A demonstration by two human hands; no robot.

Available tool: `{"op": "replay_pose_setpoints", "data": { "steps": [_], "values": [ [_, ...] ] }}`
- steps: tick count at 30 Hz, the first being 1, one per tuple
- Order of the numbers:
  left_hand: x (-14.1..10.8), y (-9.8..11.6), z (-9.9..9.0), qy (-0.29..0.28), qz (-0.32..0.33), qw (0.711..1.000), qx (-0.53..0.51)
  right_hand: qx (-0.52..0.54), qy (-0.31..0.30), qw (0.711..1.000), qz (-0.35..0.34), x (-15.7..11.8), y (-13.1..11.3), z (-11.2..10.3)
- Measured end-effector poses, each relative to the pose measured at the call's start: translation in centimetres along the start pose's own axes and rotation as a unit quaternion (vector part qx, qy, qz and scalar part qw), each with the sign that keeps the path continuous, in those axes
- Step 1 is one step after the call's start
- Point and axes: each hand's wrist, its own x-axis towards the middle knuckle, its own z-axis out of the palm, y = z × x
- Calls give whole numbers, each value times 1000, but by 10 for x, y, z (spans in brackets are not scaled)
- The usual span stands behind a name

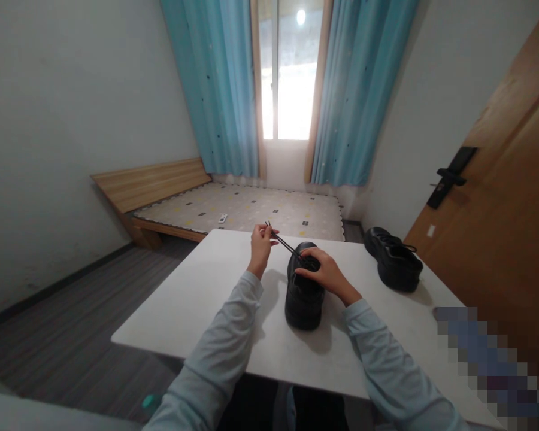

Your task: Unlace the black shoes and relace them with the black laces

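Both hands (291, 257) raised, fingers pinched

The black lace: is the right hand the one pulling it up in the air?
No, the left hand holds the lace raised, while the right hand rests on the shoe.

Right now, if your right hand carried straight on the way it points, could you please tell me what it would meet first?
Most likely the nearer black shoe, which the right hand already seems to touch; beyond it might come the left hand, though depth is unclear.
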Motion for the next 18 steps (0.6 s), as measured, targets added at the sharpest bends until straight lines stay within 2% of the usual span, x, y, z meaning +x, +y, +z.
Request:
{"op": "replay_pose_setpoints", "data": {
  "steps": [8, 11, 15, 18],
  "values": [
    [-4, -5, 0, -9, -25, 998, -55, 133, -26, 990, 40, 5, -10, -15],
    [-7, -3, 1, -27, -25, 997, -63, 172, -8, 983, 63, 5, -11, -18],
    [-12, 1, 2, -58, -21, 997, -56, 237, 19, 962, 134, 5, -10, -17],
    [-15, 3, 3, -57, -10, 998, -35, 283, 39, 945, 156, 5, -12, -17]
  ]
}}
